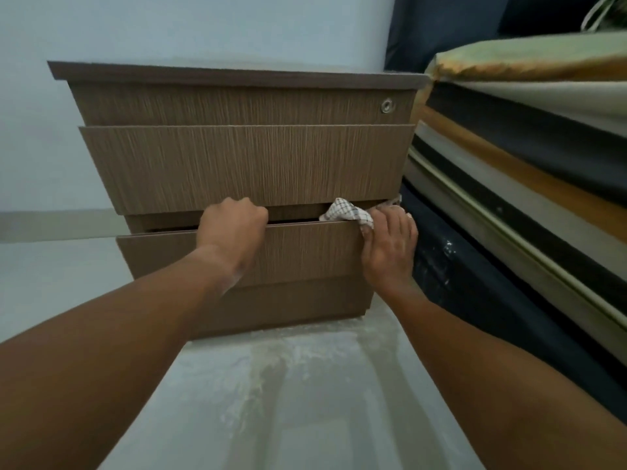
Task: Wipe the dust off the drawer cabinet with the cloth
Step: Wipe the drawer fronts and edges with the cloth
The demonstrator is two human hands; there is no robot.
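Both bare forearms reach forward to the wood-grain drawer cabinet (244, 164) standing on the pale floor (305, 401). Left hand (234, 228) curls over the lowest drawer's top edge; right hand (390, 249) presses the checked cloth (346, 213) against that edge's right end, fingers clamped on it.

Matt wood-grain laminate drawer cabinet (244, 164); small shiny metal lock (387, 105); soft checked woven cloth (347, 215); smooth floor (305, 401)

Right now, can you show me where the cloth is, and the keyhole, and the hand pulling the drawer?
cloth (346, 213), head view, on its checked middle fold.
keyhole (387, 105), head view, on the round metal lock.
left hand (234, 222), head view, on the knuckles gripping the drawer's top edge.
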